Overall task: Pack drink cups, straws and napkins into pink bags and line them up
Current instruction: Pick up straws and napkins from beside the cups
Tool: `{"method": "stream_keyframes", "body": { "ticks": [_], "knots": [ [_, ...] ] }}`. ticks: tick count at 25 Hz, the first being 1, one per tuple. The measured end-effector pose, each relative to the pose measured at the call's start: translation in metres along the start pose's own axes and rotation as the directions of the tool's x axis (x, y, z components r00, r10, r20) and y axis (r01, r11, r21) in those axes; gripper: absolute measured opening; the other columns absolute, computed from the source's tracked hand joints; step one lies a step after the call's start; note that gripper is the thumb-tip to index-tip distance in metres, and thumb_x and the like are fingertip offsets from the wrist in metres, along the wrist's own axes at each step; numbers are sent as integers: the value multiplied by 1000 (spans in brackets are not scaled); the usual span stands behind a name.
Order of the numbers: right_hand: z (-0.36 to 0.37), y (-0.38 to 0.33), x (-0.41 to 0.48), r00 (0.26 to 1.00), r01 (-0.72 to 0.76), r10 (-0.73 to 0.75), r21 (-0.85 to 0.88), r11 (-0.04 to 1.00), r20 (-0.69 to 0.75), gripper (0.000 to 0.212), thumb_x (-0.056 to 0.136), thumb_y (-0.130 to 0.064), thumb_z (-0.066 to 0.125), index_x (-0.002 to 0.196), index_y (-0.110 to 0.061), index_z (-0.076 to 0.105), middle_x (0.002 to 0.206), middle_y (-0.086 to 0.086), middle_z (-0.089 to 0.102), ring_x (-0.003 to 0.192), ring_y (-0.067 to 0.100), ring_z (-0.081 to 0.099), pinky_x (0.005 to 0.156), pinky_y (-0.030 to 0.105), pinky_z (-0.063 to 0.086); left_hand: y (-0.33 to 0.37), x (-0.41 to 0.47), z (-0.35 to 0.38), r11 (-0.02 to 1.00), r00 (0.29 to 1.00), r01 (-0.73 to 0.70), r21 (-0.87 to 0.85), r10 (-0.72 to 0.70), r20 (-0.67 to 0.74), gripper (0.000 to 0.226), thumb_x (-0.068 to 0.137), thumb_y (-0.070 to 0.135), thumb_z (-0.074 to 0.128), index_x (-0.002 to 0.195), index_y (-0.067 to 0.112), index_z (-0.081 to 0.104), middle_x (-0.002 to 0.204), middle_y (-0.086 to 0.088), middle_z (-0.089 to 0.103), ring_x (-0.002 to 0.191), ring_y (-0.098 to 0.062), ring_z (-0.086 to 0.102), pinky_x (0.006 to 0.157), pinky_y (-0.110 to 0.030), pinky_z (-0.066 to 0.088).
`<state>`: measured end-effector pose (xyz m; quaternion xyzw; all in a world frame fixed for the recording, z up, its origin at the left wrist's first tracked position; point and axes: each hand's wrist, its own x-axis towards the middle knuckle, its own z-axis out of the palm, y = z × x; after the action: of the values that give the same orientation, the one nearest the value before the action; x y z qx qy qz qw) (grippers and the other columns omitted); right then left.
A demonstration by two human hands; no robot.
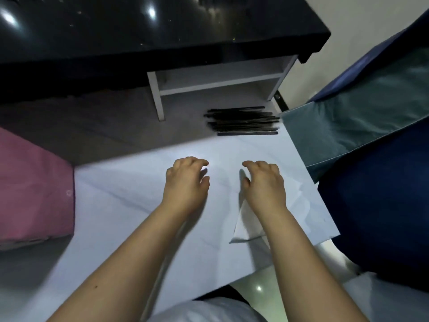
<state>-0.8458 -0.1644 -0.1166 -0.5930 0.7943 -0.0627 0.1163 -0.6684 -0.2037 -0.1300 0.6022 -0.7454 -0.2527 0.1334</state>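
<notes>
Hands: 2, left hand & right hand. Black straws: 1 pile just ahead of right hand, well over 10, too overlapped for exact no. Napkins: approx 2 white ones under right hand, edges overlap, not sure. Pink bags: 1 stack far left of left hand, no. of bags unclear. White shelf unit: 1, beyond both hands.

No readable text, no labels (anywhere)
</notes>
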Motion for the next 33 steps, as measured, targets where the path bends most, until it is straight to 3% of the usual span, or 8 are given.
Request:
{"method": "stream_keyframes", "body": {
  "ticks": [4, 9, 16, 25, 30, 33],
  "knots": [
    [2, 7, 46, 997, 70, -69, 80, 994, -20, 32, 97, -22, 47, 127, -24, 59, 126, 1, 54, 117, 27, 38, 93, 36, 34, 8, 10, 5, 997, 1000, 17, 77, -17, -4, 35, 92, 26, 54, 127, 25, 56, 128, 4, 54, 125, -21, 40, 99, -36, 31],
    [-6, 12, 110, 983, 178, -174, 82, 981, -54, 31, 94, -15, 51, 123, -22, 62, 122, 8, 50, 114, 31, 36, 95, 38, 32, 14, 21, 4, 994, 999, 35, 106, -34, -6, 35, 93, 26, 53, 128, 25, 56, 128, 6, 53, 125, -18, 39, 100, -34, 28],
    [3, 12, 159, 990, 129, -131, -37, 991, -59, 31, 93, -23, 56, 123, -27, 62, 122, 12, 52, 116, 37, 33, 100, 43, 26, 10, 65, -20, 994, 995, 81, 70, -76, -59, 39, 88, 28, 60, 127, 25, 57, 126, 2, 55, 121, -24, 43, 99, -36, 33],
    [-10, 18, 176, 967, 246, -239, 78, 966, -87, 18, 90, -17, 58, 104, -19, 70, 110, 9, 66, 109, 35, 43, 92, 42, 27, 19, 94, -33, 990, 980, 138, 34, -131, -147, 40, 89, 30, 59, 129, 27, 56, 122, -3, 57, 115, -30, 45, 95, -38, 34],
    [-19, 17, 187, 957, 290, -287, 111, 951, -38, 16, 89, -10, 57, 104, -13, 62, 98, 17, 65, 96, 39, 54, 79, 41, 41, 19, 94, -31, 991, 976, 130, 16, -125, -178, 39, 89, 28, 59, 128, 27, 56, 122, -1, 58, 115, -28, 45, 96, -38, 34],
    [-22, 16, 188, 950, 292, -305, 161, 943, 62, 22, 91, -7, 52, 111, -15, 56, 101, 14, 61, 93, 36, 57, 73, 41, 48, 20, 91, -32, 992, 977, 125, 13, -121, -175, 39, 89, 28, 59, 128, 27, 56, 121, 0, 57, 116, -26, 45, 95, -37, 34]
  ]
}}
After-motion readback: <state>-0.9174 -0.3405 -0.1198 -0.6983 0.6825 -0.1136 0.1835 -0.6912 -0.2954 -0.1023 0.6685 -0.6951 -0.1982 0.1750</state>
